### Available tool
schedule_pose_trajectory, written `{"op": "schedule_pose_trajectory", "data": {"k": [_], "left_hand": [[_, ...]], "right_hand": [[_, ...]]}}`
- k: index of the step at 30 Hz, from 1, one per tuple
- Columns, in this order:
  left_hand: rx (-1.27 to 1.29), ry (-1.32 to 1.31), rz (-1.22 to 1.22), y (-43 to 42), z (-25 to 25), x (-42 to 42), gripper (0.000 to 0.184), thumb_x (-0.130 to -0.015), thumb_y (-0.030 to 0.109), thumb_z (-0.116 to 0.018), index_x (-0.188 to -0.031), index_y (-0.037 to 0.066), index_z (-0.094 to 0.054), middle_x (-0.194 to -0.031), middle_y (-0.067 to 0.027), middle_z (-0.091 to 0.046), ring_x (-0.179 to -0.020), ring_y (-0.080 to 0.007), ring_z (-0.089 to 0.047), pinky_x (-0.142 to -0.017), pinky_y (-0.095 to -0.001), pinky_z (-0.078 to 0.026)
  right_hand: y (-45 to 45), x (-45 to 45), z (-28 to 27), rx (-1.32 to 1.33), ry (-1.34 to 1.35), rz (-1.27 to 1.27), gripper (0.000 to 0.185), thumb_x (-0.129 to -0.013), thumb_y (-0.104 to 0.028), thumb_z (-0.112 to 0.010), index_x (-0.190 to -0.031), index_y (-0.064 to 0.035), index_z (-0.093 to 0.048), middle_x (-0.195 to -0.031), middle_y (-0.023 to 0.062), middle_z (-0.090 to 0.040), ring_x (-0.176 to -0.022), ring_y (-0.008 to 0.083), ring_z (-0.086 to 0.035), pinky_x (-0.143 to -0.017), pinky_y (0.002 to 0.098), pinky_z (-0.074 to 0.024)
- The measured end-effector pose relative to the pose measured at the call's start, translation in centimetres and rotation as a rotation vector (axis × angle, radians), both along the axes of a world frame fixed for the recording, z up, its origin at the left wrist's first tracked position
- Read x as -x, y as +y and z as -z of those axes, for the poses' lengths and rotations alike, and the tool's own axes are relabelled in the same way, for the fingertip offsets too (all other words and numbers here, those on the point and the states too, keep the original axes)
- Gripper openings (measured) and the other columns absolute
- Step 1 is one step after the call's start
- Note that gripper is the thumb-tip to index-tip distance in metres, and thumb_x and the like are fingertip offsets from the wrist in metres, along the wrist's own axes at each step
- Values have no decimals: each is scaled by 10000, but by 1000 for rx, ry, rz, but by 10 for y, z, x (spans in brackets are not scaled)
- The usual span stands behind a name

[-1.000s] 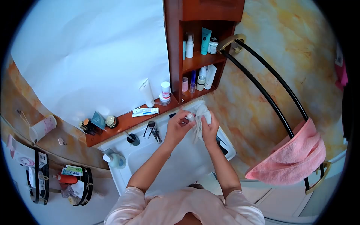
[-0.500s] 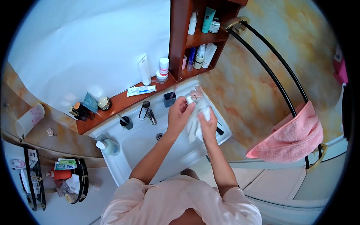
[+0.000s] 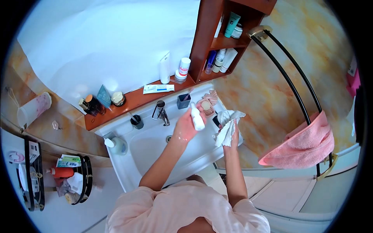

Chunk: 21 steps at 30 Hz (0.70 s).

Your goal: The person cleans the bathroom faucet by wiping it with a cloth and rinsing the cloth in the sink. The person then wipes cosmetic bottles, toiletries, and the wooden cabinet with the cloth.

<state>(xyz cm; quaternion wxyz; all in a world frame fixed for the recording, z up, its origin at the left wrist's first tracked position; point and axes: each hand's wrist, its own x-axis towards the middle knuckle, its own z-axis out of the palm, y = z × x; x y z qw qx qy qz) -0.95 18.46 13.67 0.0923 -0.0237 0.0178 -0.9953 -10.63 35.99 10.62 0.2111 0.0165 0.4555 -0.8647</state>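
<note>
Head view: gripping a white bottle [image 3: 197, 118] in the fingers of the left hand [image 3: 185, 127], above the sink [image 3: 155, 155]; grasping a crumpled cloth [image 3: 225, 135] in the fingers of the right hand [image 3: 234, 138], over the sink's right end (with a pink case [image 3: 207, 108] and dark cup [image 3: 183, 101] along the sink's back rim).

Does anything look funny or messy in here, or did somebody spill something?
A bit messy: the left hand has whitish specks near its wrist, maybe foam or drops. The pink towel hangs bunched and lopsided. One tube lies flat while the tall white tube stands. I see no spill in the sink.
</note>
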Motion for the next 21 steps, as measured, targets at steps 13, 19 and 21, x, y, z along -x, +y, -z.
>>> {"op": "schedule_pose_trajectory", "data": {"k": [13,19,21], "left_hand": [[842,-254,-232,12,-28,15,351,-993,297,-411,-1106,-10,-537,-806,-57,-591,-643,-135,-569,-588,-255,-469],[689,-275,-208,0,-59,16,414,-988,397,-399,-1013,1,-514,-786,-80,-556,-600,-175,-520,-546,-281,-420],[611,-264,-219,-9,-56,18,406,-981,410,-409,-1021,21,-517,-776,-75,-536,-599,-170,-504,-552,-279,-416]], "right_hand": [[24,10,-30,-230,310,78,290,-961,-249,-504,-1110,-7,-562,-905,33,-621,-772,115,-584,-702,255,-479],[14,64,-27,-396,695,-194,374,-984,-261,-401,-1023,23,-641,-916,71,-640,-809,153,-597,-750,281,-473],[-2,81,-37,-469,668,-168,276,-954,-200,-468,-974,22,-631,-853,52,-629,-792,118,-567,-725,272,-459]]}}
